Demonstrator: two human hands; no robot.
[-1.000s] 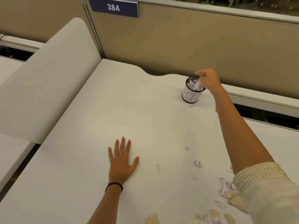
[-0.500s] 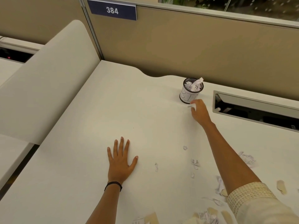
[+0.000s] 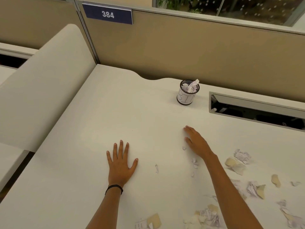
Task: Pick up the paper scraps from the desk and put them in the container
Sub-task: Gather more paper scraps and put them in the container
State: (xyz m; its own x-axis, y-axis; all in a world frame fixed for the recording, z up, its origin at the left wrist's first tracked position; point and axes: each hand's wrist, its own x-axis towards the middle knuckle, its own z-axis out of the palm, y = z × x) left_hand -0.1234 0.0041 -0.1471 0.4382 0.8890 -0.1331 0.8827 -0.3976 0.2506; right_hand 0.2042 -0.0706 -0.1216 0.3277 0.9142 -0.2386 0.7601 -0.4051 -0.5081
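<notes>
A small round container (image 3: 186, 98) with a white label stands at the back of the white desk (image 3: 115, 113), stuffed with crumpled paper. Several paper scraps lie on the desk's right and near part: a tiny one (image 3: 184, 148) just left of my right hand, others (image 3: 194, 162) beside my wrist, one (image 3: 156, 168) between my hands, a crumpled one (image 3: 242, 156) farther right. My right hand (image 3: 197, 142) hovers low over the desk, fingers apart, holding nothing. My left hand (image 3: 121, 164) lies flat on the desk, fingers spread.
A tan partition (image 3: 181, 47) with a "384" sign (image 3: 107, 14) runs behind the desk. A cable slot (image 3: 254, 111) opens in the desk right of the container. A curved white divider (image 3: 41, 83) rises on the left.
My right hand drew back from the container's rim toward me, down to the desk near the small scraps. The left hand stayed flat in place.
</notes>
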